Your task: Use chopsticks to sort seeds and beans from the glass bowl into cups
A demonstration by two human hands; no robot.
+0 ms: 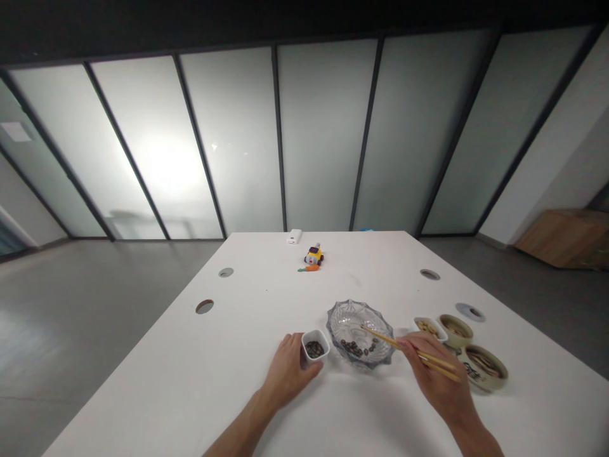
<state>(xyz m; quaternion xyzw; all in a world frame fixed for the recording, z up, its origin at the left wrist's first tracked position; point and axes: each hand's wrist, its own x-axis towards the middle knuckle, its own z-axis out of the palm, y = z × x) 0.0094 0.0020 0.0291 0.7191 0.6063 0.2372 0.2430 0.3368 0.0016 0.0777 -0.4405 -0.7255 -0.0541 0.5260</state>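
Note:
My left hand (287,373) rests on the white table (200,381), fingers curled against the side of a small white square dish (314,344) of dark seeds. My right hand (435,374) grips a pair of wooden chopsticks (404,348), whose tips reach into a clear glass bowl (359,331). Several dark seeds lie in the near part of that bowl.
Right of the glass bowl stand a small white dish of pale nuts (429,327) and two round ceramic bowls (485,367). A small yellow toy (313,256), an orange carrot-shaped piece and a white box (294,237) lie at the far edge. Cable holes (204,306) dot the tabletop.

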